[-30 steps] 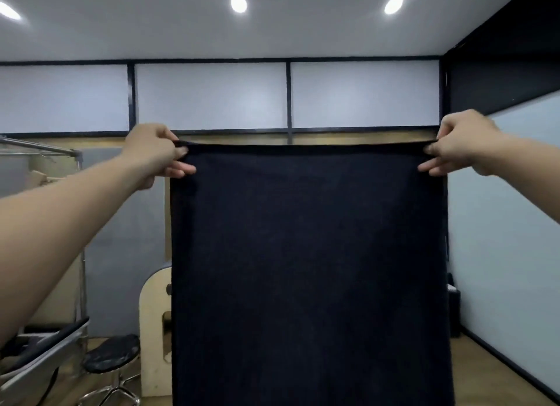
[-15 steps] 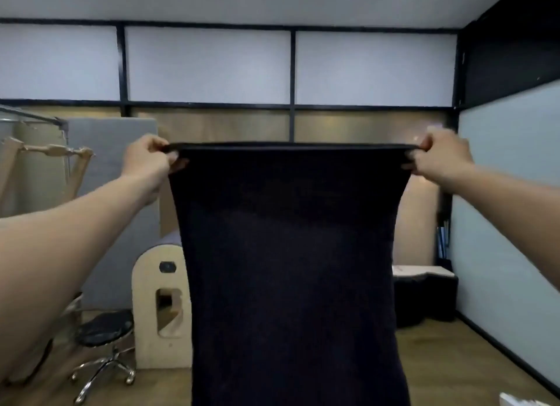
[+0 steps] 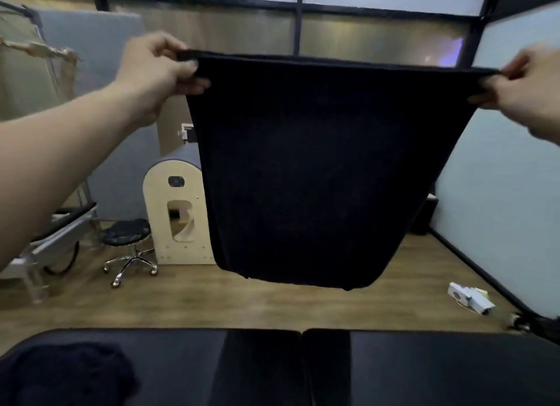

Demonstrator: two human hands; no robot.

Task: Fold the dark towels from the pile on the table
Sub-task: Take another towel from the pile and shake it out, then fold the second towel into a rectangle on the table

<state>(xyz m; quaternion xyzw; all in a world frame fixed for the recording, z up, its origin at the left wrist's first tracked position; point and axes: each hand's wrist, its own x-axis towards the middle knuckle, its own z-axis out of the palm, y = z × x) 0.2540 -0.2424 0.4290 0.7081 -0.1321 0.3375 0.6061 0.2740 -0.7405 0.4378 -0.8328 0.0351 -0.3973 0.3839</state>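
Note:
A dark towel [image 3: 315, 169] hangs spread out in the air in front of me, its lower edge well above the black padded table [image 3: 424, 366]. My left hand [image 3: 154, 72] pinches its top left corner and my right hand [image 3: 527, 81] pinches its top right corner, the top hem stretched taut between them. A crumpled pile of dark towels [image 3: 66, 375] lies on the table at the near left.
Beyond the table is wooden floor with a black swivel stool [image 3: 128, 245], a pale wooden arched unit [image 3: 175, 217], and a metal frame at the left. A white device with cables [image 3: 469, 298] lies on the floor at the right, near a pale wall.
My view has tilted down, bringing the table and pile into sight. My hands have spread wider and come closer, and the towel's lower edge now shows above the table.

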